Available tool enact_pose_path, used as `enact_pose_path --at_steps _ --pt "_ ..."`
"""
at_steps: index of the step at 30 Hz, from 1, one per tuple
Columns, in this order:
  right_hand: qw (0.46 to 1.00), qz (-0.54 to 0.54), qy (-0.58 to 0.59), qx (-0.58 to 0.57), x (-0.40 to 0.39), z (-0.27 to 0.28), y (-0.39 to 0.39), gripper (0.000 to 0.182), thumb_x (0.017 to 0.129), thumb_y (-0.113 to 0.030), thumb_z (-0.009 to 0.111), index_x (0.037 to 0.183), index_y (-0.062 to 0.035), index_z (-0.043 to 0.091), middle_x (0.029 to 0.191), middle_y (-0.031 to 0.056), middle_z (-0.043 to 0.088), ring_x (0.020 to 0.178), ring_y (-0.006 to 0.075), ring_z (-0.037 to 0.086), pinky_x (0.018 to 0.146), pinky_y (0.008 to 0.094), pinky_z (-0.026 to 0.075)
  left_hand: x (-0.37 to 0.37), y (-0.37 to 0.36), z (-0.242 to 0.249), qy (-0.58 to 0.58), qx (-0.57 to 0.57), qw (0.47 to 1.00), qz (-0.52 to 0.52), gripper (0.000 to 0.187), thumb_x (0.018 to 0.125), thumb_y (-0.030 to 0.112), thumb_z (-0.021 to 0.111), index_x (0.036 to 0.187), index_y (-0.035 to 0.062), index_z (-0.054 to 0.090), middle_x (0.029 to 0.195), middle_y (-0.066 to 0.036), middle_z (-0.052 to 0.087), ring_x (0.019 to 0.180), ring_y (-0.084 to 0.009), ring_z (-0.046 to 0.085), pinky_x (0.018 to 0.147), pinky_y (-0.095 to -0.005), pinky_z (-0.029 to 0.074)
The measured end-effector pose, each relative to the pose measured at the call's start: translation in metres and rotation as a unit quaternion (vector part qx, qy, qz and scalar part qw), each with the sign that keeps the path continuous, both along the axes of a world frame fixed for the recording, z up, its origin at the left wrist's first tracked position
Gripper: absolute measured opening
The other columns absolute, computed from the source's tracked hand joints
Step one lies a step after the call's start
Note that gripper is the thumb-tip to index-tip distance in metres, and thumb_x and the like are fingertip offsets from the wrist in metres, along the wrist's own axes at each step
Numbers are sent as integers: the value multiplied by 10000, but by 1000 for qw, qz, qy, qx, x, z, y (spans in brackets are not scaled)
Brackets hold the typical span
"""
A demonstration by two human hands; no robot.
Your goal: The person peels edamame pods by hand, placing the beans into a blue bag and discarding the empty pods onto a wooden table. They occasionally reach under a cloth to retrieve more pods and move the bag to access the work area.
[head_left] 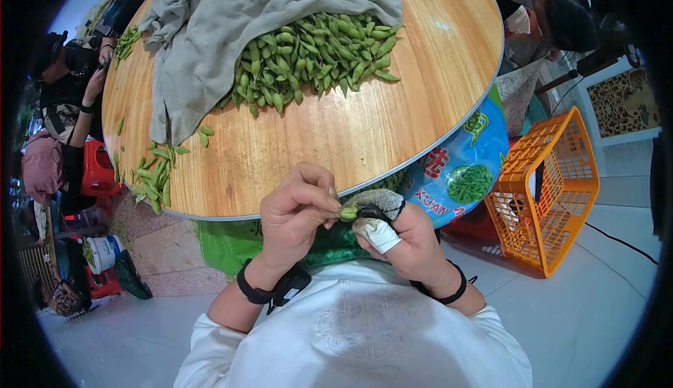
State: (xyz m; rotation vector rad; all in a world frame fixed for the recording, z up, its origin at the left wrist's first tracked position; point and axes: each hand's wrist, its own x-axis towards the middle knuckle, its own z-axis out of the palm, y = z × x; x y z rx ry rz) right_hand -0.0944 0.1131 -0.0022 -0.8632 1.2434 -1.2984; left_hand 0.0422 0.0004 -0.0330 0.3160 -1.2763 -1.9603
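Just in front of the table's near edge, my left hand (300, 209) is closed, its thumb and fingertips pinching a small green edamame pod (348, 213). My right hand (403, 228) meets it from the other side, fingers curled in. A white wrap (378, 235) covers its thumb, and a grey knitted cover (378, 199) sits on its fingers. Something black shows between that thumb and the fingers, against the pod; its kind I cannot make out. On the round wooden table (280, 157) lies a big heap of edamame pods (308, 62), partly under a grey cloth (203, 44).
Loose pods (154, 174) lie at the table's left edge. Below the edge hangs a blue printed bag (456, 167), with an orange plastic crate (543, 192) to its right. A white bucket (105, 253) stands at lower left. Other people sit at left and upper right.
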Motion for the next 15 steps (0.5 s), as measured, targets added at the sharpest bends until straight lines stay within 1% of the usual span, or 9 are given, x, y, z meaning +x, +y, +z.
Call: enact_pose_path --at_steps 1,2,3,5,7,9,10,12,15 --pt "1000 -1 0 0 0 -1 1 143 851 -104 545 954 -9 575 757 61 593 676 156 573 623 258 449 2 -1 1 -30 -91 995 19 126 752 -112 579 812 -3 599 880 -94 492 655 -120 519 543 -210 430" --pt "998 -5 -56 16 0 -2 2 128 857 -108 543 935 -11 572 738 42 578 660 127 551 611 248 440 3 -3 2 -60 -181 981 38 143 730 -115 591 812 1 605 867 -89 504 658 -128 527 543 -215 427" --pt "993 -10 -112 32 -1 -3 2 117 862 -112 541 916 -12 569 720 23 563 644 97 529 599 239 431 3 -4 6 -60 -180 981 37 143 730 -115 591 812 1 605 867 -89 504 658 -128 527 543 -215 427" --pt "997 -18 -76 27 -2 -4 3 121 854 -107 551 922 -10 573 733 32 577 652 113 548 606 249 439 4 -5 19 -136 -415 895 88 204 670 -117 616 829 10 615 836 -83 527 662 -158 547 538 -232 427" --pt "999 -24 -39 22 -1 -4 2 126 847 -103 561 928 -7 577 746 40 590 660 128 568 613 259 447 4 -2 26 -164 -450 873 98 223 651 -110 626 837 14 618 830 -85 531 664 -174 552 538 -244 432" --pt "988 -70 123 -61 3 -4 0 151 811 -79 593 940 0 587 776 75 615 683 184 605 625 280 462 4 2 26 -193 -483 847 108 244 633 -103 636 845 17 621 825 -87 535 665 -190 558 538 -255 437" --pt "988 -71 123 -61 4 -5 -1 151 811 -79 593 940 0 587 776 75 615 683 184 605 625 280 462 3 5 23 -202 -489 840 117 238 637 -101 638 842 18 616 822 -93 535 656 -202 556 538 -265 442" --pt "972 -85 209 -70 4 -9 -1 188 772 -57 623 949 3 598 812 118 627 721 244 626 640 299 473 1 9 20 -209 -493 835 126 232 640 -98 641 839 19 611 820 -99 535 648 -213 553 539 -275 447" --pt "959 -107 244 -99 5 -11 -1 197 757 -44 629 947 1 603 815 139 623 713 263 623 626 308 477 -1 11 19 -238 -479 833 140 226 660 -118 635 830 26 593 822 -104 552 686 -201 556 584 -264 451"
